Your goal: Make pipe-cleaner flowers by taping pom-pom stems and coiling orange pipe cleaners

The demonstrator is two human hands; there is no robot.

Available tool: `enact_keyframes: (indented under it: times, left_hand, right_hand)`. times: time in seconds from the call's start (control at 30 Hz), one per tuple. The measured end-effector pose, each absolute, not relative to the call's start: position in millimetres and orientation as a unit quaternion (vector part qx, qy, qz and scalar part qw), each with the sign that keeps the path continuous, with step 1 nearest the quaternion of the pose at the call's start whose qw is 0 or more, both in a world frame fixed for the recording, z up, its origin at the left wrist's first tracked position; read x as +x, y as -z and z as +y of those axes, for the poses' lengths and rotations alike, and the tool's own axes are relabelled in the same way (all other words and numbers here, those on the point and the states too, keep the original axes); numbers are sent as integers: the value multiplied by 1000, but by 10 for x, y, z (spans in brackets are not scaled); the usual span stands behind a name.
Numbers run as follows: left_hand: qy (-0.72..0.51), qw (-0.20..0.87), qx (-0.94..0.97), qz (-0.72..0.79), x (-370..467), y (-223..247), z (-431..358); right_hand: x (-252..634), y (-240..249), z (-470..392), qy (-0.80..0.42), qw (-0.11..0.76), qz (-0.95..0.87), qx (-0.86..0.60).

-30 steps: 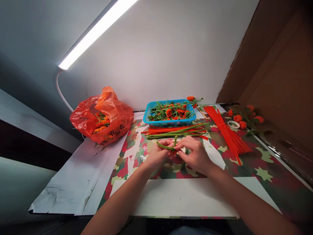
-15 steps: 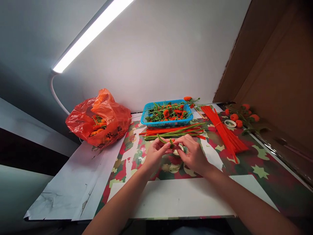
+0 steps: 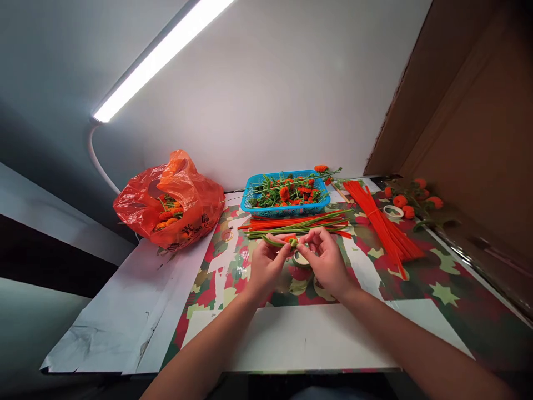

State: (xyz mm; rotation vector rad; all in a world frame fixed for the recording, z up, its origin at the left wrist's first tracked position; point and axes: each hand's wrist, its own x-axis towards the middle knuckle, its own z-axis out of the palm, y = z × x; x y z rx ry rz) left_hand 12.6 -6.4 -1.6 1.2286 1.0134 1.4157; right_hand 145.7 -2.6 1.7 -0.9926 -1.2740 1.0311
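**Green fuzzy stem pinched between 2 hands, tail pointing left**

So the green pipe cleaner (image 3: 271, 241) has its curled end right between the fingertips, with an orange bit (image 3: 288, 238) beside it. Its long axis runs mostly sideways, tail over the left hand (image 3: 265, 268). Both hands are pinched narrow on it; the right hand (image 3: 330, 265) is only at the curl, so the left is nearer most of the length. Tape roll (image 3: 301, 260) just below, red and green pipe cleaners (image 3: 272, 223) beyond, then the blue basket (image 3: 287, 210).
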Motion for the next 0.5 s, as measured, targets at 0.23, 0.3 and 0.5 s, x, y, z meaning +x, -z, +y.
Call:
enact_keyframes:
  times: [0.23,0.3,0.5]
  left_hand:
    - [-594,336,598,420,118,59,-115]
    - [-598,391,551,430,123,43,-90]
    - [-551,553,434,449,98,17,0]
  right_hand:
    - [1491,-30,9,-674,494,-377,-400]
    - [1522,-32,14,-621,508,-426,-419]
    - [1613,-47,17,-197,506,-726,-422]
